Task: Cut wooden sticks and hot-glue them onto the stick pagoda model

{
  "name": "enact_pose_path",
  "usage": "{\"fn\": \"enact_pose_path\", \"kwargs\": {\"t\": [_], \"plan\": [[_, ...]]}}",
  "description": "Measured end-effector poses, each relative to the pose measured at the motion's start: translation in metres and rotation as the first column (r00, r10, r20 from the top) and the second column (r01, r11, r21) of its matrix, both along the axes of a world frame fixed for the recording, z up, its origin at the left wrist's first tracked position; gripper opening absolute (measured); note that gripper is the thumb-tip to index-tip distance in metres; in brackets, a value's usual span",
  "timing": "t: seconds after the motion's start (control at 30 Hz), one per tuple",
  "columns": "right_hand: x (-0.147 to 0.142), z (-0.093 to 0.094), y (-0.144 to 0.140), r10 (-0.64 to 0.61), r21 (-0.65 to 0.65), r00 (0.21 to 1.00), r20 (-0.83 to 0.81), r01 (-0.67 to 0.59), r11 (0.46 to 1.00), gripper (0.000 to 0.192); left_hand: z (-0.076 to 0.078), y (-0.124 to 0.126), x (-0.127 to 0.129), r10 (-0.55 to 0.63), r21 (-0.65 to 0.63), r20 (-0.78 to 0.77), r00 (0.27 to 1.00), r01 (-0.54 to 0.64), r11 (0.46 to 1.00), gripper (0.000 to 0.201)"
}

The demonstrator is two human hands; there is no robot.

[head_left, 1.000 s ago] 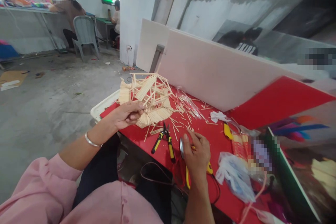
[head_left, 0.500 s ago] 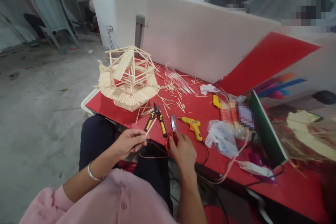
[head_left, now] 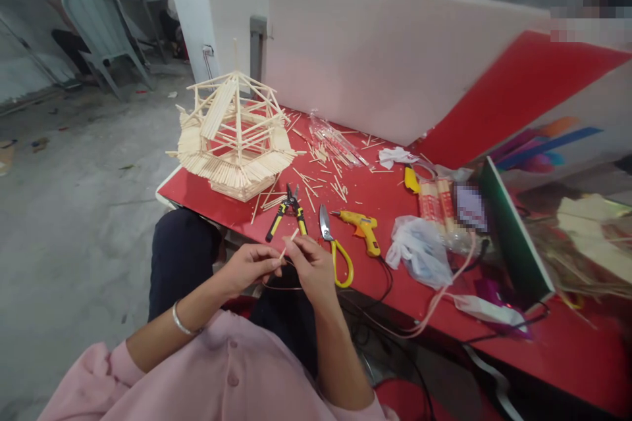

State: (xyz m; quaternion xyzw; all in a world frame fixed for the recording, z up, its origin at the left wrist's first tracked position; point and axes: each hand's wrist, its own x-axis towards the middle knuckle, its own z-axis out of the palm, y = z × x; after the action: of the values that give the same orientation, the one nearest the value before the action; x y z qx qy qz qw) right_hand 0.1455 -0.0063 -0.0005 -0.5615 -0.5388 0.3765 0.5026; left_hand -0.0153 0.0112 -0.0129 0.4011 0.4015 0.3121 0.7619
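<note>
A thin, pale wooden stick (head_left: 289, 244), short and straight, is held tilted just off the near edge of the red table (head_left: 380, 210), above the person's lap. The left hand (head_left: 251, 265) pinches its lower end between thumb and fingertips, and the right hand (head_left: 312, 264) meets it from the other side, its fingertips closed on the same stick, so both hands touch it at once. Just beyond the hands lie black-and-yellow pliers (head_left: 286, 209), yellow-handled scissors (head_left: 334, 246) and a yellow glue gun (head_left: 361, 229), all flat on the table. Farther back at the table's left end stands a model roof of sticks (head_left: 232, 138), a layered frame of the same pale wood, with loose sticks (head_left: 320, 171) scattered beside it. A crumpled clear plastic bag (head_left: 419, 251) rests to the right of the glue gun. Half a second earlier the right hand was at the table edge gripping the scissors, whose handles then looked red and whose blade pointed up; now the scissors lie released on the table and that hand has come over to the stick. The left hand has kept its pinch on the stick in almost the same place, and the model has not shifted on the table.
</note>
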Motion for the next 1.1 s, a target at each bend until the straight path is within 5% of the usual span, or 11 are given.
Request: {"fn": "enact_pose_path", "kwargs": {"t": [0.23,0.43,0.57,0.63,0.7,0.8,1.1], "plan": [[-0.014,-0.003,0.000,0.073,0.028,0.988,0.136,-0.077,0.997,0.025,0.014,0.003,0.008,0.308,0.062,0.013,0.951,-0.308,0.949,0.034],[-0.024,-0.005,-0.006,0.053,0.110,0.938,0.342,-0.096,0.989,0.027,0.012,0.001,0.018,0.383,0.004,0.108,0.918,-0.385,0.923,0.034],[-0.006,-0.007,-0.004,0.071,0.111,0.916,0.395,-0.125,0.986,0.026,0.013,0.004,0.008,0.431,0.014,0.092,0.897,-0.434,0.901,0.035],[0.010,-0.012,-0.002,-0.129,0.134,0.825,0.550,0.065,0.989,0.029,0.015,0.007,0.001,0.436,0.064,0.045,0.899,-0.438,0.896,0.036],[0.028,-0.019,-0.003,-0.286,0.150,0.617,0.733,0.263,0.953,0.032,0.017,0.008,-0.004,0.425,0.107,0.001,0.905,-0.423,0.900,0.035],[0.049,-0.030,-0.008,-0.204,0.052,0.403,0.892,0.357,0.933,0.035,0.019,0.007,-0.005,0.405,0.112,-0.023,0.914,-0.400,0.910,0.034],[0.061,-0.032,-0.015,-0.061,-0.080,0.401,0.914,0.325,0.942,0.053,0.019,0.006,0.002,0.389,0.100,0.018,0.921,-0.388,0.916,0.034]]}}
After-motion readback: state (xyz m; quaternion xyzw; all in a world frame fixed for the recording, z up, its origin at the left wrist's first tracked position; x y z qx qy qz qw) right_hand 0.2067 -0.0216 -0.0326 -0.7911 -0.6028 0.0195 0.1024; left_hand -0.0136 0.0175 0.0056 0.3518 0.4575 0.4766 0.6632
